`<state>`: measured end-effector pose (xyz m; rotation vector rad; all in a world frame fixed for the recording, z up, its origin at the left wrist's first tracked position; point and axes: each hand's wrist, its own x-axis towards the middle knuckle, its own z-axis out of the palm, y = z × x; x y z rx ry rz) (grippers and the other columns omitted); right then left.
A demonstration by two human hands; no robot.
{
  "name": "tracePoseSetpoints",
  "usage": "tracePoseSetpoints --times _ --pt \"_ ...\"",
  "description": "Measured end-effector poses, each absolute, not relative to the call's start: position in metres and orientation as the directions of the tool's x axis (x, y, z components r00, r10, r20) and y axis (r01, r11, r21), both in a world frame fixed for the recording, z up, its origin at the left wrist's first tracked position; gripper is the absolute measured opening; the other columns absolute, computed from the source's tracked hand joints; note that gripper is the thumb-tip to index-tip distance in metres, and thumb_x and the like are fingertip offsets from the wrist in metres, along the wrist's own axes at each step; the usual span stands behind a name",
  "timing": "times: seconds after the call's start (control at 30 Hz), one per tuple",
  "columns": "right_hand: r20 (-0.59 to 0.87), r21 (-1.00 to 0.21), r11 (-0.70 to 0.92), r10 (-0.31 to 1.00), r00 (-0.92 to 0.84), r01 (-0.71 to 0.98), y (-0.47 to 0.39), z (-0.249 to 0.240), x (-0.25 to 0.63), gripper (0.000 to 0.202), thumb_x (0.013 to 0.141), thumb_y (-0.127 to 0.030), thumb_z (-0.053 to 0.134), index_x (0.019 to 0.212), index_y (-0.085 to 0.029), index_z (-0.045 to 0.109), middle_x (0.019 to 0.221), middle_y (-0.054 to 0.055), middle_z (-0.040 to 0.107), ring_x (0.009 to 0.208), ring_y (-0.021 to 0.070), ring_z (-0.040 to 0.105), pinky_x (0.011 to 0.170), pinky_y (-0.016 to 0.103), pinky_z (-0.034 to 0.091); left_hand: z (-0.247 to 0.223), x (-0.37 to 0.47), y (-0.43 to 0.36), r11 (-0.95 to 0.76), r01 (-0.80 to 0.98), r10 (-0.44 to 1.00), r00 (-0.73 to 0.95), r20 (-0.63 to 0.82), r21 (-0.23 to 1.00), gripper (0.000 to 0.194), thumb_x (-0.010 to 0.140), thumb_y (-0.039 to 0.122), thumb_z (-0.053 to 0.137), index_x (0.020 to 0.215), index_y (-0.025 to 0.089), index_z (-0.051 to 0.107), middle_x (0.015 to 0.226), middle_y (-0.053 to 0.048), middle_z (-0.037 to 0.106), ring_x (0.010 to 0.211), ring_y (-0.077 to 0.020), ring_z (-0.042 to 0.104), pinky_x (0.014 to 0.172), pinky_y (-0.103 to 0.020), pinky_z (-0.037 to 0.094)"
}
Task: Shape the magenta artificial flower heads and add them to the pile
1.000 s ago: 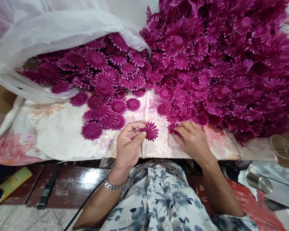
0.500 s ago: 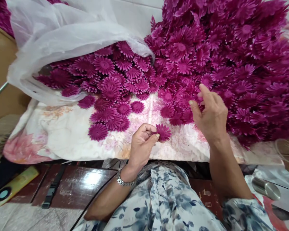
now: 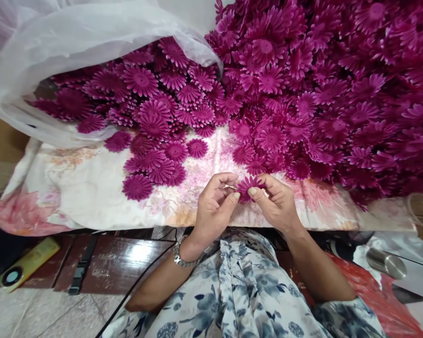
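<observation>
Between my two hands, over the front of the cloth-covered table, is a magenta artificial flower (image 3: 247,188) with many narrow petals. My left hand (image 3: 216,204) pinches its left side between thumb and fingers. From the right, my right hand (image 3: 277,202) grips the opposite petals, its thumb lying across them. The fingertips hide part of the flower's edge. Loose magenta flower heads (image 3: 151,164) lie on the cloth ahead and left of my hands. A large heap of the same flowers (image 3: 324,103) rises beyond my right hand.
A translucent plastic bag (image 3: 91,42) opens toward the table at back left, flowers spilling from it. Floral cloth (image 3: 77,188) covers the table. A metal cylinder (image 3: 387,263) lies at lower right. A yellow object (image 3: 31,265) and a black strap (image 3: 82,267) are at lower left.
My right hand has come down and left from beside the heap and now grips the flower that my left hand holds. The view has shifted slightly.
</observation>
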<state>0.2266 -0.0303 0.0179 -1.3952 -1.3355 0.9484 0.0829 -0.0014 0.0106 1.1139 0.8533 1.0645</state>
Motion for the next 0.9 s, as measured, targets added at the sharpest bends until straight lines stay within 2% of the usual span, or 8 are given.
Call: tracePoseSetpoints --times 0.17,0.33,0.47,0.53,0.6,0.67,0.8,0.9 --pt "0.239 -0.846 0.160 0.967 0.094 0.509 -0.031 0.021 0.226 0.031 0.090 -0.032 0.044 0.062 -0.019 0.040 0.053 -0.006 0.037 0.049 0.0073 0.037 0.049 0.022 0.030 0.009 0.079 -0.002 0.313 -0.356 0.876 0.466 -0.123 0.880 0.023 0.078 0.027 0.063 0.099 0.020 0.062 0.083 -0.003 0.064 0.072 -0.0126 0.061 0.070 -0.024 0.050" --pt "0.389 -0.687 0.234 0.918 0.076 0.688 -0.027 0.014 0.222 0.038 0.092 -0.027 0.040 0.056 -0.021 0.029 0.051 -0.005 0.031 0.047 0.0081 0.032 0.048 0.024 0.027 0.009 0.083 -0.005 0.361 -0.336 0.871 0.454 -0.186 0.870 0.022 0.072 0.029 0.069 0.091 0.019 0.064 0.070 0.000 0.062 0.062 -0.0111 0.056 0.062 -0.023 0.048" --pt "0.495 -0.481 0.262 0.869 0.012 0.837 -0.026 0.010 0.221 0.031 0.092 -0.029 0.040 0.062 -0.021 0.042 0.057 -0.001 0.044 0.055 0.0125 0.042 0.056 0.027 0.036 0.007 0.090 -0.004 0.350 -0.351 0.909 0.351 -0.224 0.869 0.012 0.069 0.023 0.070 0.075 0.016 0.063 0.063 0.001 0.057 0.057 -0.0082 0.050 0.054 -0.019 0.043" --pt "0.536 -0.456 0.282 0.844 0.007 0.844 -0.026 0.010 0.222 0.017 0.090 -0.030 0.044 0.083 -0.018 0.052 0.074 0.006 0.057 0.069 0.0164 0.051 0.065 0.030 0.043 0.008 0.091 -0.003 0.368 -0.376 0.913 0.320 -0.254 0.850 0.011 0.067 0.020 0.070 0.070 0.015 0.061 0.063 0.002 0.057 0.055 -0.0071 0.049 0.053 -0.018 0.041" --pt "0.589 -0.458 0.349 0.808 -0.015 0.817 -0.026 0.012 0.223 0.018 0.087 -0.028 0.050 0.101 -0.016 0.053 0.094 0.012 0.060 0.086 0.0196 0.055 0.075 0.034 0.046 0.010 0.091 -0.002 0.384 -0.384 0.907 0.324 -0.267 0.840 0.009 0.065 0.018 0.069 0.070 0.015 0.061 0.063 0.002 0.057 0.056 -0.0067 0.050 0.054 -0.018 0.041" --pt "0.622 -0.447 0.420 0.781 -0.064 0.790 -0.027 0.015 0.223 0.013 0.086 -0.022 0.052 0.098 -0.018 0.055 0.100 0.011 0.059 0.093 0.0201 0.055 0.080 0.036 0.045 0.012 0.090 -0.001 0.380 -0.374 0.907 0.330 -0.261 0.846 0.007 0.066 0.015 0.066 0.070 0.015 0.060 0.063 0.002 0.057 0.057 -0.0066 0.050 0.055 -0.018 0.041" --pt "0.626 -0.415 0.423 0.776 -0.084 0.806 -0.022 0.019 0.223 0.007 0.084 -0.015 0.050 0.081 -0.020 0.053 0.086 0.007 0.061 0.083 0.0183 0.056 0.074 0.034 0.045 0.015 0.088 -0.001 0.385 -0.280 0.896 0.342 -0.283 0.879 0.005 0.066 0.014 0.062 0.067 0.015 0.058 0.058 0.004 0.053 0.052 -0.0066 0.046 0.051 -0.019 0.038" --pt "0.737 -0.286 0.346 0.675 -0.026 0.894 -0.008 0.025 0.238 0.010 0.084 -0.013 0.048 0.079 -0.021 0.052 0.077 0.005 0.060 0.076 0.0185 0.055 0.068 0.034 0.044 0.016 0.084 0.001 0.369 -0.185 0.884 0.371 -0.283 0.911 0.003 0.067 0.013 0.060 0.067 0.016 0.058 0.055 0.004 0.052 0.049 -0.0067 0.046 0.048 -0.019 0.037"
